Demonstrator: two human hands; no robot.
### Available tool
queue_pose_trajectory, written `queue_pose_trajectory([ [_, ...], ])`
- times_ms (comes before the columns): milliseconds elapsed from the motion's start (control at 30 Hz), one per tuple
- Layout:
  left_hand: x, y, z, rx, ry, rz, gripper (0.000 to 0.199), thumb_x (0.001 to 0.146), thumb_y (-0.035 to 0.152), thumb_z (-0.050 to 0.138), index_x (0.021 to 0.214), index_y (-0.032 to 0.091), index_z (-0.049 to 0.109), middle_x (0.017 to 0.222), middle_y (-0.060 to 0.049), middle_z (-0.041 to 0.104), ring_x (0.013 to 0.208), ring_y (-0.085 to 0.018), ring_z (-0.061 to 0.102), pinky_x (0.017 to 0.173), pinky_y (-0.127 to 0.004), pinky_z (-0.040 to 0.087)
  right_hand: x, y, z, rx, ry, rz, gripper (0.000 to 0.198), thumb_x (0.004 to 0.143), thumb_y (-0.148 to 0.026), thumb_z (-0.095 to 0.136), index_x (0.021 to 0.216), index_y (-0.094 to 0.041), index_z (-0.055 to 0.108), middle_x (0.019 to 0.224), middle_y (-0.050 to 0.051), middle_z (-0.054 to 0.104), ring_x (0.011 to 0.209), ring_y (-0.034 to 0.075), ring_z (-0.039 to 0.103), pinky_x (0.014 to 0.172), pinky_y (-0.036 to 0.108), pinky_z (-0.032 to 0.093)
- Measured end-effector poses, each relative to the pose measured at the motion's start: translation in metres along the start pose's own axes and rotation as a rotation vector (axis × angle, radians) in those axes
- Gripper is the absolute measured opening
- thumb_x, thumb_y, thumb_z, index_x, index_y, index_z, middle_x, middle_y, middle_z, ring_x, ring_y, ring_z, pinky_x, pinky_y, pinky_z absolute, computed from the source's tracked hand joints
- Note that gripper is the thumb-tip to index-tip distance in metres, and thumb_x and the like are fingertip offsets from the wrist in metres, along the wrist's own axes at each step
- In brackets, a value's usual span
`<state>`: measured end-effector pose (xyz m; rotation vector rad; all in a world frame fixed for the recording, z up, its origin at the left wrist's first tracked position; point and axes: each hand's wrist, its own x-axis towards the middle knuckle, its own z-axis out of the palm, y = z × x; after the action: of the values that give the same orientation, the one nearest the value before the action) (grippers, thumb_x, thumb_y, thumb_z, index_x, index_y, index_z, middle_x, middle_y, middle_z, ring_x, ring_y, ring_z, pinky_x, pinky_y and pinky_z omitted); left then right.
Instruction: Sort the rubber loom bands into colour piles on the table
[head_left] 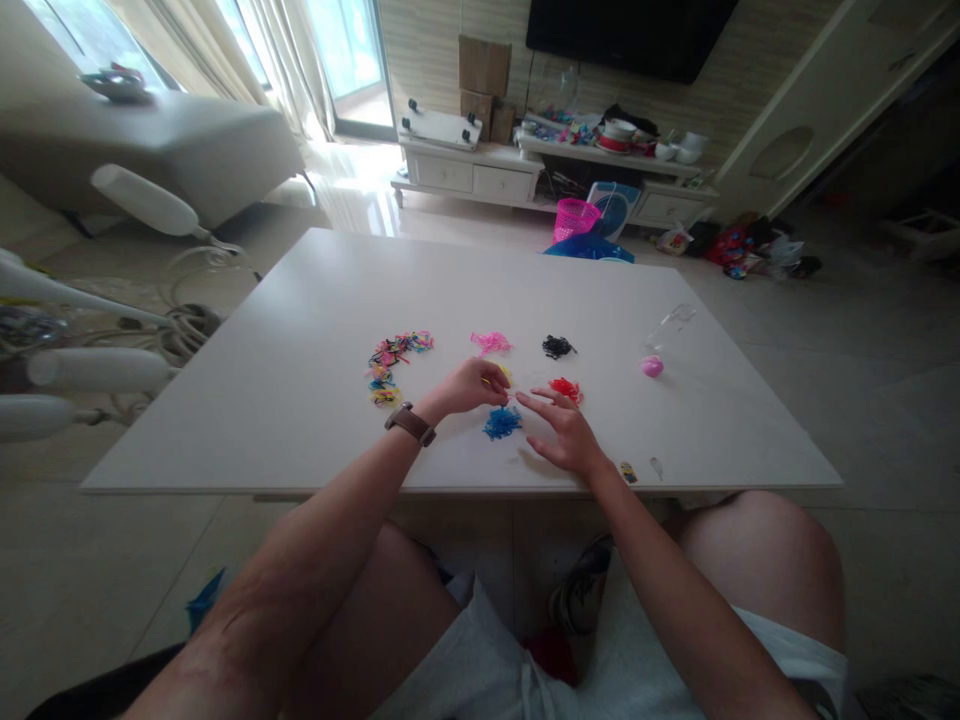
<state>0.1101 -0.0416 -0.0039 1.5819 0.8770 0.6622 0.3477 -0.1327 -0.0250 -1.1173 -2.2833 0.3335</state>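
My left hand (pixel 472 386), with a brown watch on its wrist, is closed in a pinch over the middle of the white table (pixel 315 430). What its fingertips hold is too small to make out. My right hand (pixel 564 432) is open, fingers apart, its index fingertip close to the left fingertips. Just below the left fingers lies a pile of small blue rubber bands (pixel 502 424). Red rubber bands (pixel 568 389) sit behind my right hand, partly covered by it. Yellow bands (pixel 504 374) are mostly hidden behind my left hand.
Farther back are pink bands (pixel 490 343) and black bands (pixel 557 347). Mixed-colour bands (pixel 388 356) curve at the left. To the right stand a pink round object (pixel 652 367) and a clear container (pixel 679 315). Small stickers (pixel 628 472) lie near the front edge.
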Motion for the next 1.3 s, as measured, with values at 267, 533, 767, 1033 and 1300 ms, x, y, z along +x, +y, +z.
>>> queue_pose_trajectory([
  [267,-0.003,0.007,-0.002,0.026,0.033,-0.019,0.014,0.068,0.007,0.080,0.079,0.010,0.072,0.072,-0.006,0.073,0.068,-0.014,0.069,0.063,-0.024,0.054,-0.003,0.016,0.012,-0.243,0.594,0.300,0.028,0.089,-0.020,0.056,0.105,-0.024,0.078,0.108,0.009,0.075,0.108,0.026,0.066,0.097,0.045,0.047],
  [533,-0.004,0.008,-0.005,0.028,0.037,-0.025,0.014,0.069,0.008,0.080,0.081,0.010,0.073,0.075,-0.008,0.074,0.070,-0.015,0.070,0.064,-0.025,0.054,-0.003,0.023,0.010,-0.225,0.748,0.512,0.024,0.084,-0.019,0.056,0.087,-0.022,0.080,0.091,0.006,0.076,0.101,0.026,0.068,0.097,0.046,0.043],
  [767,-0.003,0.005,-0.007,0.020,0.046,-0.008,0.015,0.068,0.012,0.082,0.080,0.010,0.073,0.075,-0.008,0.074,0.069,-0.016,0.070,0.063,-0.026,0.055,-0.002,0.024,0.009,-0.192,0.774,0.603,0.025,0.079,-0.018,0.054,0.080,-0.022,0.079,0.084,0.005,0.075,0.092,0.026,0.066,0.095,0.044,0.044],
  [1033,-0.003,0.006,-0.006,0.017,0.043,-0.011,0.016,0.066,0.013,0.082,0.079,0.010,0.072,0.075,-0.008,0.074,0.070,-0.016,0.070,0.065,-0.026,0.056,-0.002,0.026,0.010,-0.181,0.763,0.663,0.025,0.076,-0.019,0.053,0.077,-0.022,0.078,0.082,0.006,0.073,0.090,0.025,0.065,0.091,0.040,0.047],
  [1300,-0.004,0.007,-0.006,0.001,0.057,-0.052,0.020,0.066,0.016,0.084,0.081,0.011,0.072,0.076,-0.007,0.073,0.068,-0.015,0.069,0.062,-0.026,0.054,0.000,0.024,0.010,-0.199,0.733,0.707,0.025,0.076,-0.021,0.052,0.078,-0.023,0.077,0.083,0.006,0.074,0.092,0.026,0.063,0.091,0.041,0.046],
])
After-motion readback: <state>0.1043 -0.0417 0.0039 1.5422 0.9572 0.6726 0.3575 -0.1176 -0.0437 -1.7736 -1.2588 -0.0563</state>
